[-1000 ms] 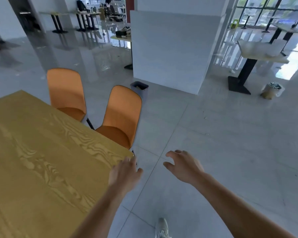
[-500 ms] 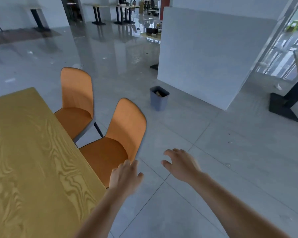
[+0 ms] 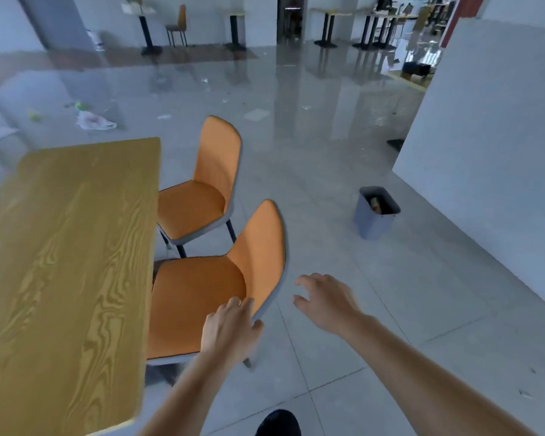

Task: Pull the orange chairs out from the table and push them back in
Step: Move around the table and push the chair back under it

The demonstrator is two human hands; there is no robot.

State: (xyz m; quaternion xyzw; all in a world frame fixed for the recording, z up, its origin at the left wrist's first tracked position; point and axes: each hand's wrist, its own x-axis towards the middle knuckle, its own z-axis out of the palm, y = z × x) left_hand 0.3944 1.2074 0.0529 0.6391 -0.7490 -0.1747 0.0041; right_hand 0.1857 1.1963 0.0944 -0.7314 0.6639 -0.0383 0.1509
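Observation:
Two orange chairs stand along the right side of a yellow wooden table [image 3: 66, 256]. The near chair [image 3: 202, 287] has its seat partly under the table edge, its backrest toward me. The far chair [image 3: 205, 190] stands beyond it, seat mostly outside the table. My left hand [image 3: 230, 328] hovers at the lower edge of the near chair's backrest, fingers apart, seeming just to touch it. My right hand [image 3: 324, 300] is open in the air just right of that backrest, apart from it.
A grey waste bin [image 3: 376, 215] stands on the tiled floor to the right, before a white wall block [image 3: 485, 152]. Litter lies on the floor at far left. Dark-legged tables and another chair stand far back. My shoe [image 3: 277, 424] shows at the bottom.
The view has swung left and nearer to the chairs. Both hands have come up to the near chair's backrest; the left hand now reaches its lower edge.

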